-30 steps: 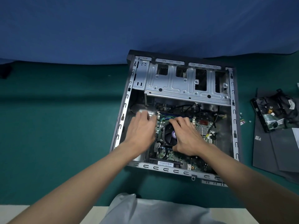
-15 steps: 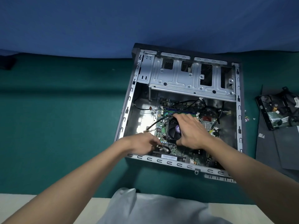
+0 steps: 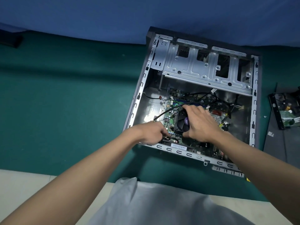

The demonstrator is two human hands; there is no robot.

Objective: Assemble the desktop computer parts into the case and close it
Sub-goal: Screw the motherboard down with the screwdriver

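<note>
Green cloth [image 3: 65, 95] covers the table; the open case [image 3: 140, 88] lies on it, right of centre. Inside, the right hand [image 3: 200, 124] grips the fan [image 3: 182, 122], thumb near, fingers curled over its far edge. Just left, the left hand [image 3: 150, 133] pinches the near end of a black cable [image 3: 172, 109], which runs far-right past the fan's corner.

My single view, wide-angle camera worn on the person's head, facing forward and down, near above the open case [image 3: 139, 96], which sits right of centre, green surface [image 3: 65, 98] spreading left, blue backdrop [image 3: 129, 12] across the top, wearer's grey-clad torso [image 3: 154, 207] at the bottom edge.
</note>
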